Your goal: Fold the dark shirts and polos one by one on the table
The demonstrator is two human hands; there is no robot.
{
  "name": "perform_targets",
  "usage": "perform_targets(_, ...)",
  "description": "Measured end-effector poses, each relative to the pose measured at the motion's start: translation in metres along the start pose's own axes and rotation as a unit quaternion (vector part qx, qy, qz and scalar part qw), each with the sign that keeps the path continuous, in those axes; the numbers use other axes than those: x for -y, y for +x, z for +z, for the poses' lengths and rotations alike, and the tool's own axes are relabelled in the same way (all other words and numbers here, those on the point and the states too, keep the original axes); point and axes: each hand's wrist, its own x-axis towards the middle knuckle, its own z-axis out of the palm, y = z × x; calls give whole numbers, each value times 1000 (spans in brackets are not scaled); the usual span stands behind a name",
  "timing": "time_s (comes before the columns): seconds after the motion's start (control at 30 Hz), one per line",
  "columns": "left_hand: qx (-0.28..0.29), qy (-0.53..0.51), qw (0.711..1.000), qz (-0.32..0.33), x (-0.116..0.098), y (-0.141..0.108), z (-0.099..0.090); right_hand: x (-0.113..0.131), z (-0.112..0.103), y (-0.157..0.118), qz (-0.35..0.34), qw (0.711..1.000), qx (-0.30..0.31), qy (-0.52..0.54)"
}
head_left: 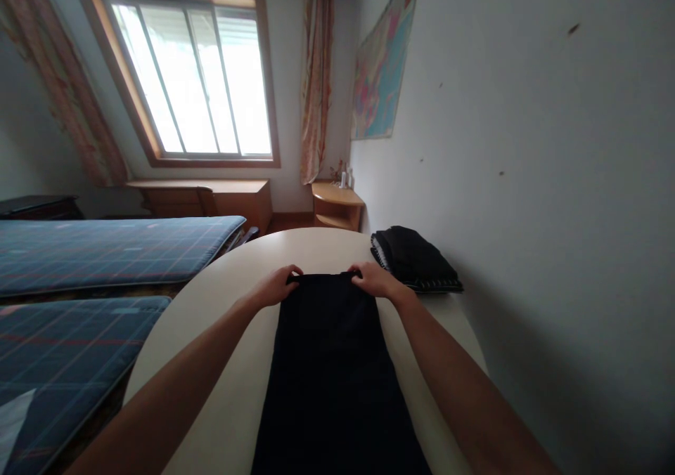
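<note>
A long, dark navy or black garment [332, 369] lies flat down the middle of the pale round table [200, 341], its near end running out of view at the bottom. Its kind does not show for certain. At the far edge, my left hand [277, 285] pinches the left corner between thumb and fingers. The right corner is gripped the same way by my right hand [372, 280]. Between the hands the edge is stretched nearly straight. Just beyond my right hand sits a folded stack of black cloth [414, 257] with pale stitching along its edges.
A white wall [527, 236] with a map [384, 60] runs close along the right. Two plaid mattresses [116, 250] lie to the left of the table. Farther back are a wooden desk [240, 197], a corner shelf [337, 195] and a window [195, 81] with curtains.
</note>
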Motion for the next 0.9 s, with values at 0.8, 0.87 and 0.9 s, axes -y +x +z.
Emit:
perform_targets(0.8, 108, 114, 970, 186, -58, -83, 62, 19, 53, -38, 72, 994, 57, -52)
perform_targets(0.87, 109, 149, 962, 203, -45, -75, 47, 25, 50, -45, 123, 988, 38, -88)
perform_targets(0.9, 104, 168, 959, 205, -41, -72, 41, 30, 48, -48, 148, 983, 29, -108)
